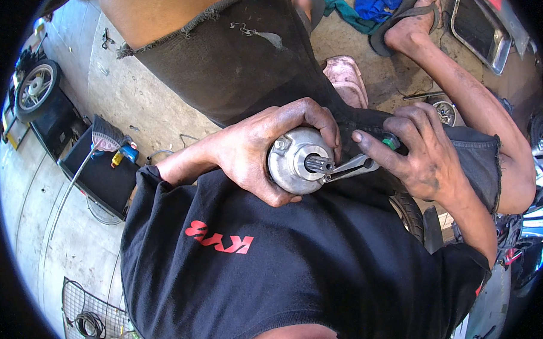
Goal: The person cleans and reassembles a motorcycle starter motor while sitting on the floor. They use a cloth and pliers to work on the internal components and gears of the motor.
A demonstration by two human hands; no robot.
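Observation:
My left hand (254, 148) wraps round a silver cylindrical metal part (289, 164), thumb and fingers curled about its sides. A toothed shaft (319, 164) sticks out of its front. Slim-jawed pliers (355, 166) reach in from the right, their tips beside the toothed shaft. Whether the tips touch it I cannot tell. My right hand (424, 154) is closed round the pliers' handles, of which a green and dark end (391, 141) shows; most of the handles are hidden by the fingers. Both hands are in front of my dark shirt (304, 248), over my lap.
At the left stand a wheel (37, 86), a black bin (98, 169) and a brush (105, 141). A coiled cable (89, 324) lies on a wire mesh (70, 291). Beyond my legs are a pink object (346, 79), blue cloth (376, 6) and a metal-rimmed tray (500, 52).

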